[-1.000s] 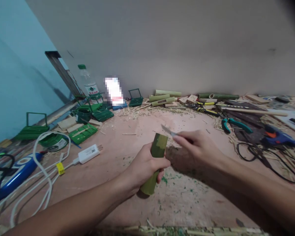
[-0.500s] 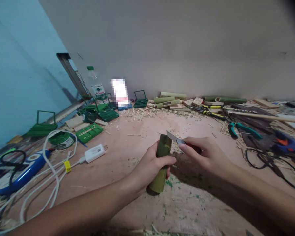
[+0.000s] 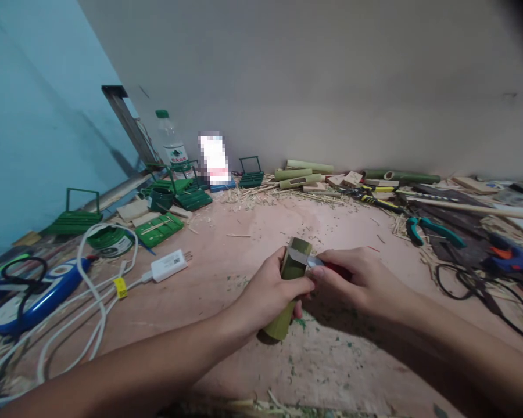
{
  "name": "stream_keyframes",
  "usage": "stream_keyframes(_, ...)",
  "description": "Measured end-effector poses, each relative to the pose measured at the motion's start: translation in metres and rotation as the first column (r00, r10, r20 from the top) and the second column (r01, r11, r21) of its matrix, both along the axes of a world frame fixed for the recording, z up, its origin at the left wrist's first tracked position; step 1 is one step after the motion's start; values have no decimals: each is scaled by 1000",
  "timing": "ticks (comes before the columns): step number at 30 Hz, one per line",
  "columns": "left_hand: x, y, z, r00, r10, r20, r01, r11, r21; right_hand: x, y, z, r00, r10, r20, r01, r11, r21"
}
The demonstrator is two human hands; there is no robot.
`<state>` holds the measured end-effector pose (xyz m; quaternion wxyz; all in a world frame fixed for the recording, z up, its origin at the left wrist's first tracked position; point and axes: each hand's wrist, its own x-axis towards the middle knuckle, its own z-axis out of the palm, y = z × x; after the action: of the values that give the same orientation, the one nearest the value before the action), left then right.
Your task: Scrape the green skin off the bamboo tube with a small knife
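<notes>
A short green bamboo tube (image 3: 281,323) stands tilted over the table, its upper end leaning away from me. My left hand (image 3: 273,284) is wrapped round its middle, the thumb lying across the front. In my right hand (image 3: 353,276) is a utility knife (image 3: 339,269) with a red handle. Its blade (image 3: 297,256) lies across the green skin near the tube's upper end, above my left thumb. The fingertips of my right hand are close against the left thumb. Small green shavings (image 3: 300,323) are scattered on the table below the tube.
Several bamboo pieces (image 3: 303,173) lie along the back wall. Pliers with teal handles (image 3: 436,231) and a blue glue gun (image 3: 512,255) are at right. Small green chair-like pieces (image 3: 76,222), a water bottle (image 3: 172,145) and a white charger (image 3: 168,266) with its cable are at left.
The knife blade has come down from beside the tube's top onto its green surface. My right hand has moved slightly left and down, nearer my left thumb.
</notes>
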<state>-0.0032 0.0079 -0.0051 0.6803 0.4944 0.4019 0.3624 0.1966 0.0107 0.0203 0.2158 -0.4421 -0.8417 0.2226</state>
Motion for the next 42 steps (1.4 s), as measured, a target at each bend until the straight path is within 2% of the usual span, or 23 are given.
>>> stream_keyframes(11,-1,0,2,998,24,64,-22,1000,-20,1,-3,-4,997,75,21,-75,997,-2)
stream_keyframes(20,1,3,-5,998,52,-39,-49,996,76,-3,-1,-4,998,63,20,-63,998,3)
stream_keyframes(26,2,0,-4,996,74,-53,-69,993,95,-2,-1,-3,997,77,7,-77,997,-3)
stream_keyframes(38,-1,1,0,996,58,-72,-56,998,38,-3,0,-1,996,87,-9,-86,993,83)
stream_keyframes(40,-2,-2,1,995,54,-81,-52,998,26,0,3,-2,998,58,-2,-57,995,82)
stream_keyframes(42,-1,-7,4,994,30,-102,-28,999,18,7,11,-2,999,-34,-6,34,997,62)
